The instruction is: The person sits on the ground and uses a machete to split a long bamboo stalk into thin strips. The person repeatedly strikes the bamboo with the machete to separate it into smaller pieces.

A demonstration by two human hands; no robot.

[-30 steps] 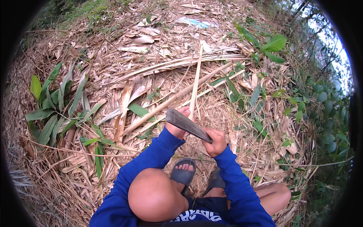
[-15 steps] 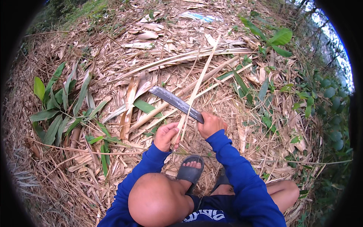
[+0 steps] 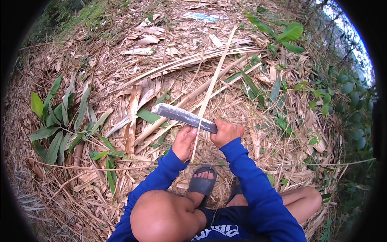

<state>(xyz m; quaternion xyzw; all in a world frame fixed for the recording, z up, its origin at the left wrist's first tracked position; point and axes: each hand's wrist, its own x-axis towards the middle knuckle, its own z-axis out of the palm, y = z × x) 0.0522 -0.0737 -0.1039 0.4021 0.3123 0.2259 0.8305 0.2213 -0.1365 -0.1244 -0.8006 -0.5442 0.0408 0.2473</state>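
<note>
My right hand (image 3: 226, 133) is closed round the handle of a machete (image 3: 177, 113). Its dark, pale-streaked blade points left and lies across a long, thin bamboo strip (image 3: 215, 76). The strip runs from the littered ground ahead down toward my feet, and its lower end passes between my hands. Just below the blade, my left hand (image 3: 184, 142) has its fingers curled at the strip and the thumb near the blade's lower edge. How deep the blade sits in the strip cannot be made out.
Several long bamboo strips (image 3: 177, 64) and a bamboo pole (image 3: 151, 131) lie ahead on dry leaf litter. Green plants stand at left (image 3: 60, 117) and far right (image 3: 290, 34). A thin stem (image 3: 322, 164) crosses before my sandalled feet (image 3: 202, 179).
My left hand has moved up toward the blade and turned, with its knuckles now uppermost. The machete lies flatter, its face turned more upward. The view has shifted slightly.
</note>
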